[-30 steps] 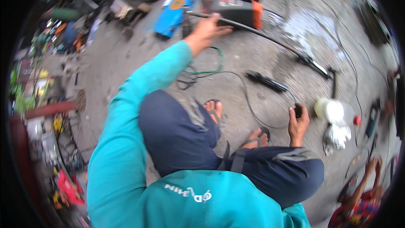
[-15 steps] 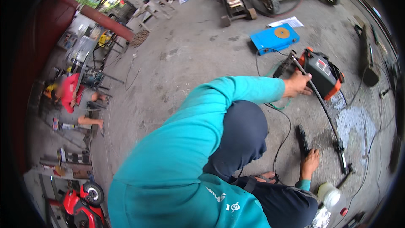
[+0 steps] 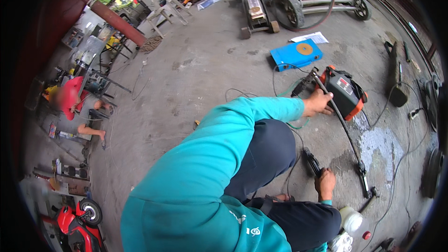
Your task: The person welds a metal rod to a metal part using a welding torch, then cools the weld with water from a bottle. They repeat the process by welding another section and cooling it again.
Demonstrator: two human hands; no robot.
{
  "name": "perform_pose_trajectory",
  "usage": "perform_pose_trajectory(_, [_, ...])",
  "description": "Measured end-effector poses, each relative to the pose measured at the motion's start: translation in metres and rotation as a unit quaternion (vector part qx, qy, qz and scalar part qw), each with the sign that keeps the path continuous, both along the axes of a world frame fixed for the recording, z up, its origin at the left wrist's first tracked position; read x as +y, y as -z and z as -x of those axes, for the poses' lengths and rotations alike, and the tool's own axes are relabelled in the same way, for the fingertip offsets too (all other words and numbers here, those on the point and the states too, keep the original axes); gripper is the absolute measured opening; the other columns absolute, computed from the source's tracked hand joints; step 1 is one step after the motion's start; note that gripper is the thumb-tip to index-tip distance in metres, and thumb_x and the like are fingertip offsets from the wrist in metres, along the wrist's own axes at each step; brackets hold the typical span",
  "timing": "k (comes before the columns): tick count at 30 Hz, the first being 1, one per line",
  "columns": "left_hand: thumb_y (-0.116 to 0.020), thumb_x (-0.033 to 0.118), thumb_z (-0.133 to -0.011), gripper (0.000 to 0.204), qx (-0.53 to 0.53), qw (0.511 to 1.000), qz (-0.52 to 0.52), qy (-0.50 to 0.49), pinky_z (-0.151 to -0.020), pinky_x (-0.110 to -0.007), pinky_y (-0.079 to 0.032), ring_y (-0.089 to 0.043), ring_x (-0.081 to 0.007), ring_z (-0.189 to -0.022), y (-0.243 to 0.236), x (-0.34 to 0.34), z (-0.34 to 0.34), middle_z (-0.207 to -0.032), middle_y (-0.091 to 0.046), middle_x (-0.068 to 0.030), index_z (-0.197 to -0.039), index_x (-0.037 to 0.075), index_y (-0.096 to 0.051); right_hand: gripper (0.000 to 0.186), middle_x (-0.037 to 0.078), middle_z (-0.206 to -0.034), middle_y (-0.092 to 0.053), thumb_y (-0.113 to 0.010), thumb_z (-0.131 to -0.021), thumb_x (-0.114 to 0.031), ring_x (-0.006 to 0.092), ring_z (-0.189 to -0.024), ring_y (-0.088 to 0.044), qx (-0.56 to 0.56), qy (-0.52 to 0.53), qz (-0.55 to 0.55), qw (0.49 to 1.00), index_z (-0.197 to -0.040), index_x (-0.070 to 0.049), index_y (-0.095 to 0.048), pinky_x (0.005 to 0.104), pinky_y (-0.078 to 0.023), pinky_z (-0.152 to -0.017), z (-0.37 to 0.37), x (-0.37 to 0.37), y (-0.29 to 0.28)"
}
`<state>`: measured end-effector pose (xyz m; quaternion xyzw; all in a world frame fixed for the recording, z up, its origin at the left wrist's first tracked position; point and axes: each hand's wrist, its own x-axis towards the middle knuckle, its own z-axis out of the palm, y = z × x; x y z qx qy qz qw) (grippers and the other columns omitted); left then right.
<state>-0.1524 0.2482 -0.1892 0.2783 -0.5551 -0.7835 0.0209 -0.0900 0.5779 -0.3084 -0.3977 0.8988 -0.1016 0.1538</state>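
Note:
My left hand (image 3: 319, 102) is closed around the upper part of a long metal rod (image 3: 346, 128), which has jointed fittings at its ends and slants down to the right. Beside that hand stands a black and orange machine (image 3: 344, 92), box-shaped like a welding machine. In my right hand (image 3: 325, 184), lower down near my knee, is a black welding electrode holder (image 3: 311, 161), its jaw end pointing up and left. The fingers wrap its handle and partly hide it. Close to the rod's lower end, a hammer-like tool (image 3: 371, 199) lies on the concrete.
A blue case (image 3: 296, 56) with a round disc on top lies beyond the machine. Cables (image 3: 396, 165) trail over the floor. A pale jar (image 3: 351, 219) stands by my right knee. A wooden block (image 3: 400, 77) lies at right, a wheeled cart (image 3: 322, 4) behind. Another person (image 3: 72, 98) sits at far left.
My right hand has lifted and turned the electrode holder, so more of its jaw end shows. The left hand keeps its hold on the rod. The whole view has shifted slightly.

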Motion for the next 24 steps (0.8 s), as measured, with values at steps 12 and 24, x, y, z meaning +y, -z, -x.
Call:
perform_pose_trajectory(12, [-0.043, 0.03, -0.112, 0.044, -0.057, 0.987, -0.144, 0.037, -0.106, -0.052, -0.053, -0.062, -0.0412, -0.124, 0.042, -0.045, -0.005, -0.145, -0.052, -0.0203, -0.144, -0.001, -0.043, 0.044, 0.017, -0.086, -0.073, -0.084, -0.079, -0.02, 0.026, -0.079, -0.069, -0.248, 0.237, 0.15, 0.927, -0.109, 0.009, -0.069, 0.0398, -0.051, -0.071, -0.016, 0.076, -0.071])
perform_pose_trajectory(24, [-0.053, 0.03, -0.109, 0.066, -0.087, 0.957, -0.267, -0.075, -0.1, -0.057, -0.055, -0.063, -0.0438, -0.119, 0.141, -0.049, -0.007, -0.154, -0.034, -0.027, -0.154, -0.008, -0.02, 0.055, 0.013, -0.099, -0.073, -0.082, -0.084, -0.029, 0.0178, -0.086, -0.067, -0.368, 0.355, 0.447, 0.734, -0.121, 0.006, -0.062, 0.028, -0.047, -0.075, -0.036, 0.09, -0.155])
